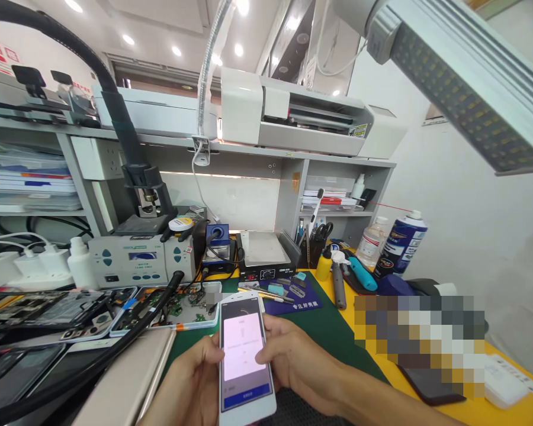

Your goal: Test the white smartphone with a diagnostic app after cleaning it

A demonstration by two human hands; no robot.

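two bare hands hold a white smartphone (244, 355) at the bottom centre, its lit screen facing the wearer. the left hand (195, 370) grips the phone's left side, thumb at the edge of the glass; the right hand (288, 355) is closed round the right side, its thumb over the screen's edge. the screen shows a pale pop-up panel above a blue bar, with writing too small to read.

the phone is held over a green mat (324, 307) on a yellow bench (484, 408). just beyond its top edge, a dark blue pad (275, 306) bears blades (297, 291) and slim tools. to the left, a shallow tray (202, 324) holds green circuit boards, and a thick black hose (155, 313) passes in front of it. a gold-coloured device (128, 367) lies beside the left hand.

behind, a grey control unit (133, 273) stands left of a low black box with a pale flat top (264, 248). a spray can (402, 242) stands to the right. above, a grey shelf (249, 149) carries a white machine (242, 109), and a lamp (466, 77) hangs at upper right.
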